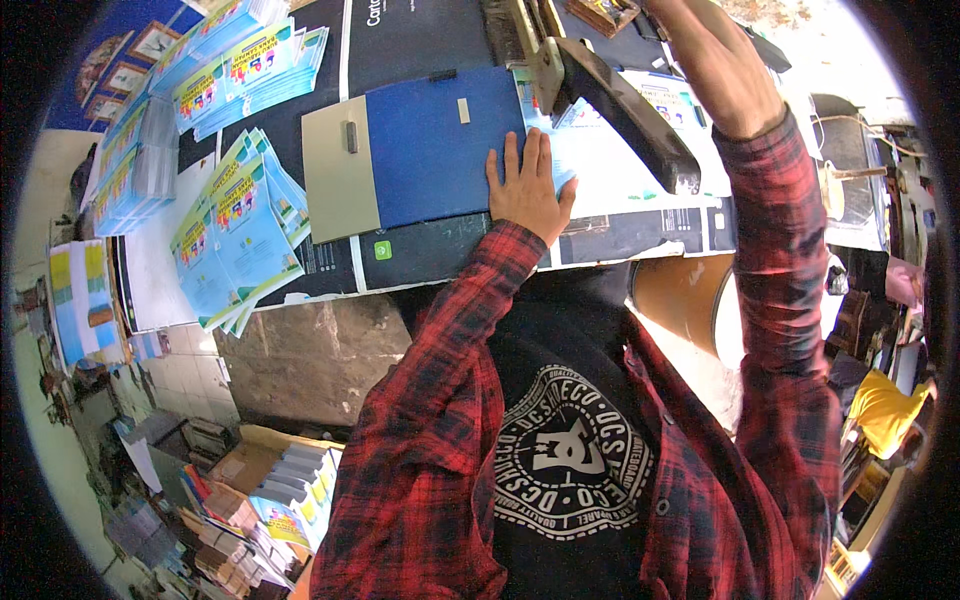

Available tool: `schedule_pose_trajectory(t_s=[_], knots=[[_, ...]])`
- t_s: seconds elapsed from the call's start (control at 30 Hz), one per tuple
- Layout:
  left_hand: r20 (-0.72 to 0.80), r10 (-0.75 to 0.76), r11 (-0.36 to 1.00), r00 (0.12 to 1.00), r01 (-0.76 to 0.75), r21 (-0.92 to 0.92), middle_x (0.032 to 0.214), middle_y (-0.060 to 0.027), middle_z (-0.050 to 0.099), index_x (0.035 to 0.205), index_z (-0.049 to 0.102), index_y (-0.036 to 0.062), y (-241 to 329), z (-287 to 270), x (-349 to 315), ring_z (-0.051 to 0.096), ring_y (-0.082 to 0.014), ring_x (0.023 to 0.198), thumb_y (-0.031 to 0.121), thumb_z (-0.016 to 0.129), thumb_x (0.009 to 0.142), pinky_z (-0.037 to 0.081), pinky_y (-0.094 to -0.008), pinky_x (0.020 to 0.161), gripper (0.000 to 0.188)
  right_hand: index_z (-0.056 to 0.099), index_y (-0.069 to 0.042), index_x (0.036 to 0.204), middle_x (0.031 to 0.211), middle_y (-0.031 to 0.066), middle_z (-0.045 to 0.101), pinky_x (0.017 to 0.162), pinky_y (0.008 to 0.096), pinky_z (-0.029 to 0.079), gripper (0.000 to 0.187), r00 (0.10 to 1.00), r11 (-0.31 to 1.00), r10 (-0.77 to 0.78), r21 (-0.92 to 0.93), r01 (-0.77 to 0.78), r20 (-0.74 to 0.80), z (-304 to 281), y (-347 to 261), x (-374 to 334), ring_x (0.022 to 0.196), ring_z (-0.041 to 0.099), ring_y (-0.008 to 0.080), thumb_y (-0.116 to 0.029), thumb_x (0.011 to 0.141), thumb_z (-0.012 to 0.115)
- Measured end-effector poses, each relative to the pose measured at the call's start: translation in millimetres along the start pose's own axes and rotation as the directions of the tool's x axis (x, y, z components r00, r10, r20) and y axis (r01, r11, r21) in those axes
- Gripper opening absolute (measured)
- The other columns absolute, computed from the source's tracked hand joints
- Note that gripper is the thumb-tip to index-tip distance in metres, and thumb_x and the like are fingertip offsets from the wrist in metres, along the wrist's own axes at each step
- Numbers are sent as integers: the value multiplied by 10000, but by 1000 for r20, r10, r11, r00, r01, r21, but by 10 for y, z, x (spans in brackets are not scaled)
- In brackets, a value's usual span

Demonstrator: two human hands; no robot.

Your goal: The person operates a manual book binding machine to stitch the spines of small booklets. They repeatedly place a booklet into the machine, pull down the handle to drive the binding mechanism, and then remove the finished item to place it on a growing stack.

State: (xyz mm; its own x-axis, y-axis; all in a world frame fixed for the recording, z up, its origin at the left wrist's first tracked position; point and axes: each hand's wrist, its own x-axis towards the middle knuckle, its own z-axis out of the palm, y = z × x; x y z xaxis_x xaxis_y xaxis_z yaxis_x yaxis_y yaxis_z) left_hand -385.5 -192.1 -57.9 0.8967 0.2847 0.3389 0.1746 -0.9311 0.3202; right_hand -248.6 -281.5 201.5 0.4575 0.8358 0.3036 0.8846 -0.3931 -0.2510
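My left hand (pixel 528 188) lies flat with its fingers stretched out, across the right edge of a blue board (pixel 430 150) and a light blue printed sheet (pixel 572 150). A beige panel (pixel 337 170) adjoins the board on its left. Just beyond my fingertips stands a metal machine (pixel 543 70) with a long dark lever arm (pixel 630 120) slanting toward me. My right hand (pixel 715 75) reaches past the lever to the far right. Its fingers are cut off by the upper edge, so what it touches is hidden.
Fanned light blue booklets (pixel 238 220) lie at the table's left, with taller booklet stacks (pixel 135 165) behind them. More printed sheets (pixel 660 100) rest right of the lever. Below the table, at left, a cardboard box (pixel 245 465) holds booklets. A brown cylinder (pixel 680 300) stands under the front edge.
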Motion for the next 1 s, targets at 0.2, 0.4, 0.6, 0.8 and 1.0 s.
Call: schedule_pose_trajectory(t_s=[0.2, 0.4, 0.6, 0.8, 1.0], knots=[[93, -23, 1000, 995, 22, 16, 1504, -125, 384, 1442, 410, -5, 31, -24, 22, 323, -346, 1393, 498, 524, 892, 205, -555, 1141, 754, 376, 13, 1443, 1408, 321, 425, 1063, 423, 416, 599, 953, 977, 209, -85, -195, 218, 665, -371, -442, 1286, 473, 434, -327, 978, 542], [101, -22, 998, 995, 28, -55, 1524, -136, 351, 1448, 396, -28, 77, -78, 38, 303, -346, 1402, 475, 521, 879, 198, -549, 1145, 769, 231, 87, 1491, 1525, 326, 264, 1131, 465, 325, 951, 968, 971, 229, -49, -235, -107, 1359, -440, -958, 1398, 331, 464, -355, 814, 731], [70, 8, 999, 997, -11, 40, 1526, -150, 355, 1452, 390, -26, -10, 37, -62, 300, -350, 1407, 488, 503, 889, 195, -561, 1145, 771, 210, 101, 1494, 1529, 354, 223, 1141, 460, 311, 955, 961, 974, 226, 20, -225, -159, 1655, -453, -996, 1420, 284, 471, -294, 798, 730], [31, -16, 999, 999, 17, -39, 1483, -151, 395, 1417, 427, -37, 17, -72, 17, 329, -362, 1382, 477, 550, 879, 219, -566, 1135, 754, 446, -15, 1426, 1427, 191, 476, 1055, 366, 397, 670, 930, 741, 342, 568, -357, 138, 785, 64, -643, 1292, 485, 272, -344, 884, 664], [46, -8, 995, 999, 12, -96, 1502, -168, 370, 1445, 387, -11, 19, -13, 9, 329, -392, 1378, 459, 549, 893, 203, -595, 1130, 743, 569, 49, 1270, 1242, 280, 603, 999, 416, 464, 916, 776, 774, 631, -68, -629, -4, 1140, 1934, -1335, 1198, 584, 361, -624, 690, 793]])
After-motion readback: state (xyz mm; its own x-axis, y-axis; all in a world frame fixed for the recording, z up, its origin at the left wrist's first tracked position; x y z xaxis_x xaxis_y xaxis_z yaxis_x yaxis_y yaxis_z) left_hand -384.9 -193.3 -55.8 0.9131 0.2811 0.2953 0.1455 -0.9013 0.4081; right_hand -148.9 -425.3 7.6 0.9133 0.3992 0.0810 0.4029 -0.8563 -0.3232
